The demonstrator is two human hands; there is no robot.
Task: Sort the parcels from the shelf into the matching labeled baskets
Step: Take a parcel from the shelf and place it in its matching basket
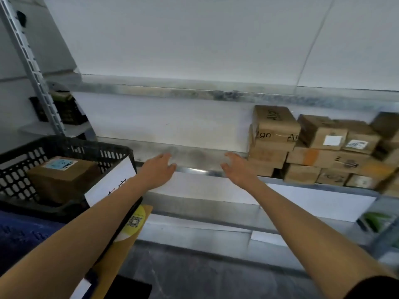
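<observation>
View from the wearer's head, looking down at a metal shelf (194,156). Both bare arms were stretched toward its front edge. The left hand (159,169) and the right hand (237,169) were open, fingers loosely spread, and neither held anything. Both hovered over a bare stretch of shelf.

The parcels (323,152), brown cardboard boxes, sat in an uneven stack on the shelf, just right of the right hand. At far left stood a black mesh basket (64,141) with one boxed parcel (62,180) already inside.

Likely risks: the stack looked loosely piled, so pulling out a lower box could topple those above it. Several labels were blurred or turned away, so a parcel could end up in the wrong basket.

Writing: the top box (274,124) carried dark lettering that seemed to read "Align", partly cut off. A white label (332,140) on a neighbouring box was unreadable. The basket's white card (112,180) showed dark characters, mostly hidden by the left arm. The parcel in the basket had a blue label (60,164), illegible. Below it, a yellow sticker (135,221) bore a QR code.
</observation>
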